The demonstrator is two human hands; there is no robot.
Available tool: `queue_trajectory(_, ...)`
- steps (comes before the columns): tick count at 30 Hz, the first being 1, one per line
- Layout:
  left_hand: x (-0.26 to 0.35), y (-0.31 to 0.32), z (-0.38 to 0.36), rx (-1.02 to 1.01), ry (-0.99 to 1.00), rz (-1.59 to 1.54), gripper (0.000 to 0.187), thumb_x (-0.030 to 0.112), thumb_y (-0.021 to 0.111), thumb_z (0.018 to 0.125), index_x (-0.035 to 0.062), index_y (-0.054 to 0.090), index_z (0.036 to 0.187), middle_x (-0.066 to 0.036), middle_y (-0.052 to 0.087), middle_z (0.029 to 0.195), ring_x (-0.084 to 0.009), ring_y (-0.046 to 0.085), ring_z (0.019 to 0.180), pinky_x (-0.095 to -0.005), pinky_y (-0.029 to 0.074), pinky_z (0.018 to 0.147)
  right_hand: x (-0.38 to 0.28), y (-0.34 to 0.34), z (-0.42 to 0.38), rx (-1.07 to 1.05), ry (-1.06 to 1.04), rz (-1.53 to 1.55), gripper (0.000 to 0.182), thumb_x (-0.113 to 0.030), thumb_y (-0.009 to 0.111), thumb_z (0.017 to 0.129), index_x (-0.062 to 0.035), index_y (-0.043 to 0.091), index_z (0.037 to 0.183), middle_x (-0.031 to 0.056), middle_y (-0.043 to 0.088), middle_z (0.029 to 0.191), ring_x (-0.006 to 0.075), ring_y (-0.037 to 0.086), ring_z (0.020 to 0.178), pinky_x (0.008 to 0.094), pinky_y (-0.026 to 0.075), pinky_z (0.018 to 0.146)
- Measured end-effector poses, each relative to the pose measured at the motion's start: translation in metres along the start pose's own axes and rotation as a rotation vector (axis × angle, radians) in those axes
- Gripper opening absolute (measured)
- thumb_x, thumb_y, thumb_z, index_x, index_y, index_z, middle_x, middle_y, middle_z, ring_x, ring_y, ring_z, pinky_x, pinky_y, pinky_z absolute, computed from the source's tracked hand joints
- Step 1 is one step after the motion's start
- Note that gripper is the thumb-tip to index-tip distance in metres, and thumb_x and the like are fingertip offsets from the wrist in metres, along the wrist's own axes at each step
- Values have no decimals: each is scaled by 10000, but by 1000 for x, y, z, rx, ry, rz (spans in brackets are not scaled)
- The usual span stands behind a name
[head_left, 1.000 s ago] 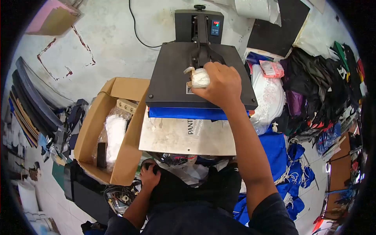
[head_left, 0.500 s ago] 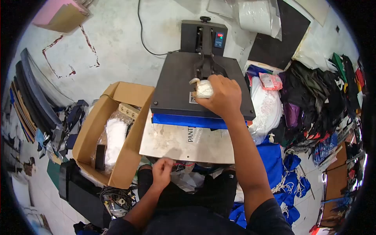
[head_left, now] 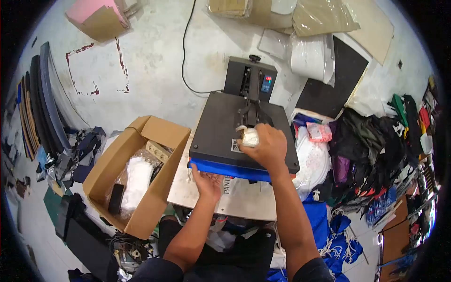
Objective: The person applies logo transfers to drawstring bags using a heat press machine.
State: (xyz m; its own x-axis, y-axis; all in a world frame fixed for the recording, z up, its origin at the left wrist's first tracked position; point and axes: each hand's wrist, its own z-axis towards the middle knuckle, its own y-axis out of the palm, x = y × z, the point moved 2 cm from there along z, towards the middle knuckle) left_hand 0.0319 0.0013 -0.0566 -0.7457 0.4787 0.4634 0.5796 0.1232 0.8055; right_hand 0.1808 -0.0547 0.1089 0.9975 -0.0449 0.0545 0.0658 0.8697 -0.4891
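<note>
A black heat press (head_left: 221,122) stands on the white board in front of me, its upper plate down. Blue fabric (head_left: 225,168) sticks out from under the plate along the front edge. My right hand (head_left: 268,144) is wrapped around the press handle (head_left: 251,137), whose end is bound in white material. At the front left corner, my left hand (head_left: 206,184) is palm up with its fingers apart and its thumb against the blue fabric's edge. Lit digits show on the control display (head_left: 267,81) at the back of the press.
A cardboard box (head_left: 159,197) with white bagged goods and a power strip (head_left: 158,151) stands at the left. On the right are white fabric (head_left: 311,160), dark clothing piles (head_left: 361,145) and blue drawstring pieces (head_left: 324,216). A power cord (head_left: 184,56) runs up from the press.
My left hand has moved forward from near my lap to the blue fabric at the press's front left. My right hand stays on the handle. The view has shifted upward.
</note>
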Motion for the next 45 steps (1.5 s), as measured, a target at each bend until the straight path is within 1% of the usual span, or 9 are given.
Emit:
queue_trajectory(4, 13, 3, 16, 10, 71, -245, 783, 829, 315, 835, 193, 590, 1199, 8, 644, 990, -151, 566, 805, -303, 449, 696, 2, 3, -1, -47, 12, 1, 456, -448, 828, 556, -122, 550, 713, 52, 553, 672, 255, 574, 613, 385, 390, 559)
queue_trajectory(6, 2, -30, 47, -440, -3, -370, 738, 814, 314, 845, 201, 634, 1101, 15, 666, 942, -150, 579, 731, -313, 453, 618, 1, 1, -2, -130, 38, -15, 477, -424, 846, 567, -88, 600, 797, 70, 580, 719, 268, 595, 679, 384, 412, 605)
queue_trajectory(7, 7, -20, 42, -438, -1, -378, 738, 814, 314, 845, 201, 634, 1101, 15, 666, 942, -150, 579, 731, -313, 453, 618, 0, 1, -1, -123, 32, -16, 478, -428, 845, 568, -86, 603, 798, 71, 581, 718, 269, 596, 678, 384, 413, 605)
queue_trajectory(9, 25, 1, 30, -10, -43, -422, 635, 730, 327, 891, 203, 655, 1024, 15, 680, 886, -149, 599, 671, -298, 459, 538, 0, 2, -2, -120, 29, -18, 479, -431, 844, 569, -85, 606, 800, 71, 581, 717, 270, 596, 677, 384, 415, 605)
queue_trajectory(16, 34, -9, 48, -112, -3, -306, 419, 508, 389, 945, 186, 657, 958, -2, 676, 859, -133, 587, 626, -253, 417, 439, 1, 4, -2, -52, 11, -38, 439, -445, 813, 578, -122, 549, 713, 49, 548, 673, 239, 581, 631, 379, 395, 578)
queue_trajectory(25, 35, -16, 57, -142, -5, -208, 349, 493, 478, 942, 185, 640, 974, 17, 677, 908, -112, 601, 664, -257, 437, 460, 0, 3, -2, -73, 23, -40, 437, -448, 810, 590, -118, 559, 730, 52, 559, 687, 242, 593, 666, 382, 404, 597)
queue_trajectory(30, 27, -45, 88, -302, -28, -227, 304, 435, 490, 948, 187, 651, 1019, -1, 693, 992, -171, 658, 872, -324, 537, 687, 0, 2, -3, -85, 32, -39, 442, -454, 810, 590, -114, 575, 745, 55, 573, 698, 246, 602, 678, 387, 409, 602)
queue_trajectory(33, 32, -23, 65, -162, 6, -223, 306, 415, 483, 947, 177, 658, 1024, -11, 696, 1035, -191, 650, 966, -359, 526, 828, 0, 4, -2, -85, 38, -39, 448, -457, 812, 586, -112, 578, 751, 57, 581, 708, 251, 604, 684, 389, 411, 606)
queue_trajectory(45, 30, -23, 65, -112, 0, -305, 319, 416, 472, 954, 159, 638, 1044, -40, 679, 1109, -222, 616, 1071, -397, 462, 976, -1, 2, 0, -151, 26, -18, 485, -443, 834, 612, -95, 629, 881, 56, 602, 762, 248, 616, 721, 387, 422, 628)
